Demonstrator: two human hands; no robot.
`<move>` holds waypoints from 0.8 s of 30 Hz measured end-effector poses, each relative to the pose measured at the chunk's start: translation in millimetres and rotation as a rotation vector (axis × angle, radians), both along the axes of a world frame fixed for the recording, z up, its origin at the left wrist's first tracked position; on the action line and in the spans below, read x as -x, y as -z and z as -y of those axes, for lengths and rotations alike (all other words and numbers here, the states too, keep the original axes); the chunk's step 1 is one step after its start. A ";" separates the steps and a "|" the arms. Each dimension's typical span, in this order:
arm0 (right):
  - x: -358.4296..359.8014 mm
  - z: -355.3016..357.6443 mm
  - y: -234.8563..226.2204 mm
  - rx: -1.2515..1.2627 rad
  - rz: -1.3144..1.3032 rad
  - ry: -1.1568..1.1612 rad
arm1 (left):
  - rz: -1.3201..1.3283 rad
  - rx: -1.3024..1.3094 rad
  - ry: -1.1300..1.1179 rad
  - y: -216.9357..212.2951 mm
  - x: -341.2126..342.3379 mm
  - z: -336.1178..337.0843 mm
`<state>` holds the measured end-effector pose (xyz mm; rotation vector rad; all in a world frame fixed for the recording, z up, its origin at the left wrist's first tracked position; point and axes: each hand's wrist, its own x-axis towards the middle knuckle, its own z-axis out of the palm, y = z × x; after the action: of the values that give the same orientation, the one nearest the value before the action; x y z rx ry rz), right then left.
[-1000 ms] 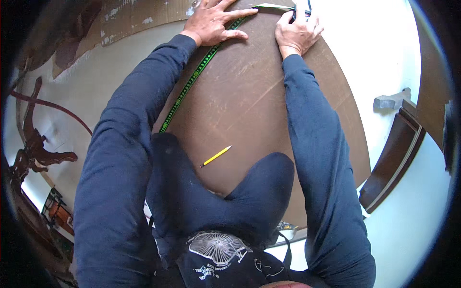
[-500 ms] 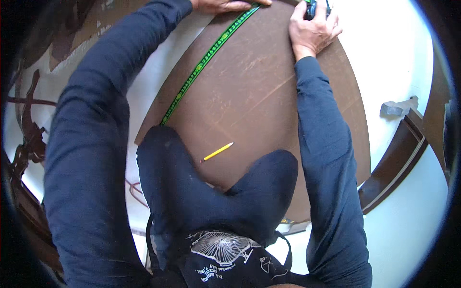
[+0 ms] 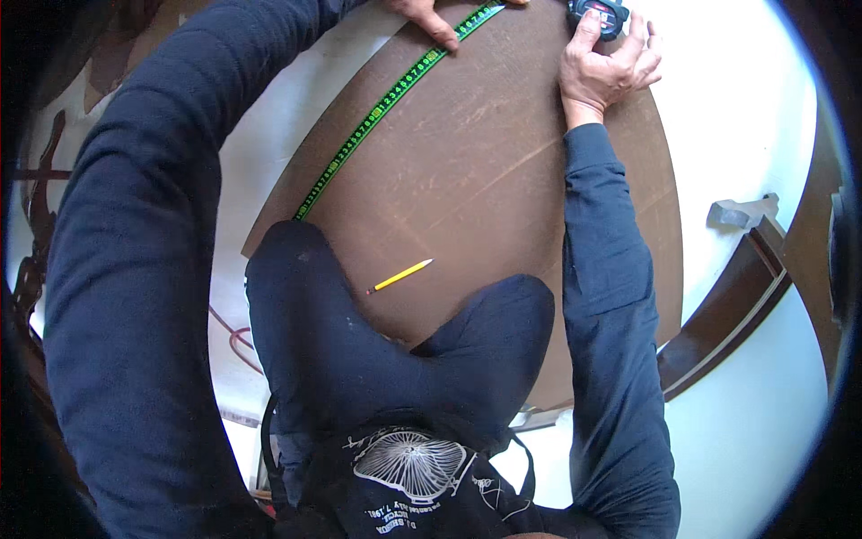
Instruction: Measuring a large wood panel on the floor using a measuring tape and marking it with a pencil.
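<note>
board (image 3: 503, 180): brown, oval, scuffed, flat on white floor (image 3: 745, 108) under knees | tape measure (image 3: 386, 103): green blade, along board's left edge | left hand (image 3: 422, 13): fingers pressing blade, mostly cut off | right hand (image 3: 606, 67): spread flat, thumb and finger touching dark tape case (image 3: 600, 13) | pencil (image 3: 400, 276): yellow, loose on board near knee

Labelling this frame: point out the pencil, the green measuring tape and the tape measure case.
pencil (image 3: 400, 275): head view, mid-shaft.
green measuring tape (image 3: 377, 112): head view, middle of the blade.
tape measure case (image 3: 600, 13): head view, dark body by the right hand (image 3: 607, 65).
</note>
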<state>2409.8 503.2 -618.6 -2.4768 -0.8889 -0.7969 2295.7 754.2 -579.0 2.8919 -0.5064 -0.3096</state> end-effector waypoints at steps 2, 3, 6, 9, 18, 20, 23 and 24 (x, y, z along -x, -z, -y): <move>14.8 13.9 -5.2 -0.186 -0.166 -0.119 | -0.027 0.022 -0.005 -1.7 -1.9 0.8; 26.1 20.5 -9.8 -0.265 -0.244 -0.274 | -0.051 0.032 -0.017 -2.3 -2.0 0.8; 97.5 62.6 -41.8 0.090 -0.771 -0.859 | -0.075 0.063 -0.026 -2.3 -2.1 0.5; 178.6 99.8 -61.4 0.499 -1.006 -1.184 | -0.090 0.056 -0.019 -0.2 -4.4 -2.1; 261.3 130.1 -41.9 0.775 -0.877 -1.365 | -0.103 0.107 -0.025 4.0 -7.9 -3.3; 263.9 131.0 -43.7 0.783 -0.855 -1.379 | -0.115 0.096 -0.034 3.0 -8.9 -3.9; 260.9 139.0 -43.2 0.692 -0.841 -1.411 | -0.111 0.089 -0.037 5.9 -9.3 -4.3; 258.6 142.0 -42.6 0.716 -0.821 -1.441 | -0.104 0.089 -0.036 7.8 -8.2 -5.1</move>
<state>2151.3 361.2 -576.1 -1.4778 -2.2253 1.0418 2303.8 759.3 -586.8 2.7781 -0.4393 -0.4181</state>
